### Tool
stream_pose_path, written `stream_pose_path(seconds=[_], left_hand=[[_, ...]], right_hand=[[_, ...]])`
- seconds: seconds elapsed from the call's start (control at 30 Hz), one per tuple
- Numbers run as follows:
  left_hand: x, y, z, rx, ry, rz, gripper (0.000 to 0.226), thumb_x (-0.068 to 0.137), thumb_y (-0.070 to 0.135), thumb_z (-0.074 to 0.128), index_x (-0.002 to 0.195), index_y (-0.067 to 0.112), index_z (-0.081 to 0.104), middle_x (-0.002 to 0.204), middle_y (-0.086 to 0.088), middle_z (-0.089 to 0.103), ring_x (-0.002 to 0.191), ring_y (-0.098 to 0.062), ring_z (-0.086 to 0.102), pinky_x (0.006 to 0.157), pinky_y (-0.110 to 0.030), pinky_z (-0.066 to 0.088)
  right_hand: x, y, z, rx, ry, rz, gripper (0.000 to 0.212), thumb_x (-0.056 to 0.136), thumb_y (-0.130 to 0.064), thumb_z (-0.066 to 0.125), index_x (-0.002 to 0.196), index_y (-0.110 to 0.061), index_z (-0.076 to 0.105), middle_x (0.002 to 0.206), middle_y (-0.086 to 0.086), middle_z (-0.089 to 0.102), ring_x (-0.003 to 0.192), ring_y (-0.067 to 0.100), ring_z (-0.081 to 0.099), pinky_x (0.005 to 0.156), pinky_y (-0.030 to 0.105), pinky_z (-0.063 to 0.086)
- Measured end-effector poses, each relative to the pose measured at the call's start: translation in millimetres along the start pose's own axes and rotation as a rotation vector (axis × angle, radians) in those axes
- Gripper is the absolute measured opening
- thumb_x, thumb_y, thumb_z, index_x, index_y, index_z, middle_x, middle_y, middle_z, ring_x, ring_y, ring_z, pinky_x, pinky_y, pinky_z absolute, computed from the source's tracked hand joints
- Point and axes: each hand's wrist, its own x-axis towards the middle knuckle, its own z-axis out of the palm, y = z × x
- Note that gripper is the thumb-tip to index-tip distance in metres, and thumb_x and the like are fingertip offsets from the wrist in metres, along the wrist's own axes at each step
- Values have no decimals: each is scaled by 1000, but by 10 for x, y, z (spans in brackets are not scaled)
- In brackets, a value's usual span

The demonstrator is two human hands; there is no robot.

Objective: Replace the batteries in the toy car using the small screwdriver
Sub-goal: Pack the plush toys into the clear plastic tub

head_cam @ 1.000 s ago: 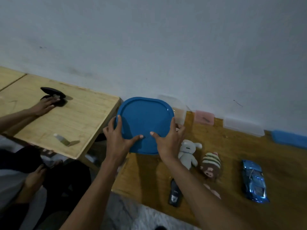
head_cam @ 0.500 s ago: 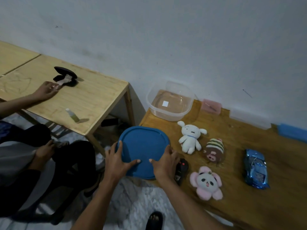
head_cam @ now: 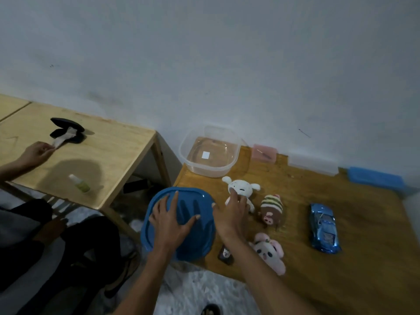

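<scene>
Wooden table (head_cam: 341, 258): shiny metallic-blue toy car (head_cam: 323, 228), upright.

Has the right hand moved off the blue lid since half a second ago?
Yes. The right hand has left the blue lid and gone right, toward the white bunny toy on the table.

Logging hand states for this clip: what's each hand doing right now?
Left hand: open, flat on the blue lid.
Right hand: open, fingers touching the white plush bunny, not gripping.
</scene>
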Motion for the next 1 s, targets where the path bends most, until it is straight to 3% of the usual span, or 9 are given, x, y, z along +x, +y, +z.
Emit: stream_pose_path(seconds=[0.07,0.2,0.37,0.5,0.63,0.87,0.93,1.0], left_hand=[[83,303,97,-27,-54,59,97,75,84,55,156,37,28,160,-5,31,147,-30,24,114,-59,24],[230,800,395,-123,-205,176,86,76,81,47,151,43,34,152,-7,43,137,-32,40,107,-58,36],[359,1112,827,-209,-266,267,75,82,64,55,151,41,38,137,-15,54,119,-37,54,88,-51,51],[475,1185,1029,-327,-311,287,83,76,58,63,152,36,40,145,-15,46,128,-33,49,100,-51,49],[590,1244,1095,-387,-332,260,86,80,24,81,149,39,33,141,-17,48,128,-35,49,103,-49,48],[631,1396,1034,-539,-325,255,84,78,11,84,148,34,44,138,-8,51,124,-20,50,90,-21,43],[668,1513,960,-575,-294,278,84,79,9,83,150,31,45,140,-6,52,124,-16,50,83,-5,43],[741,1652,825,-609,-265,305,84,79,7,83,150,31,46,141,-6,51,123,-15,49,84,-1,43]], right_hand=[[157,118,-204,61,70,-9,64,91,-41,68,148,-31,40,148,2,43,135,27,39,101,42,45],[443,483,-549,49,171,38,61,91,-44,67,146,-33,44,148,0,47,136,25,41,103,43,45],[624,978,-670,45,138,136,72,89,-46,69,151,-35,36,151,3,40,140,27,35,106,43,42],[733,1195,-562,72,86,194,78,86,-43,74,152,-37,34,151,6,39,139,28,35,109,42,39],[818,1250,-375,262,5,233,86,79,-43,79,151,-43,32,142,3,52,129,27,51,104,46,48],[911,1171,-560,442,93,175,77,78,-23,84,146,-30,49,129,-5,64,117,18,61,98,39,54],[950,1102,-702,462,122,117,77,77,-22,84,145,-33,50,130,-8,63,115,14,62,94,36,56],[1016,1015,-843,505,153,43,76,77,-25,84,143,-40,50,132,-9,63,113,13,63,91,39,59]])
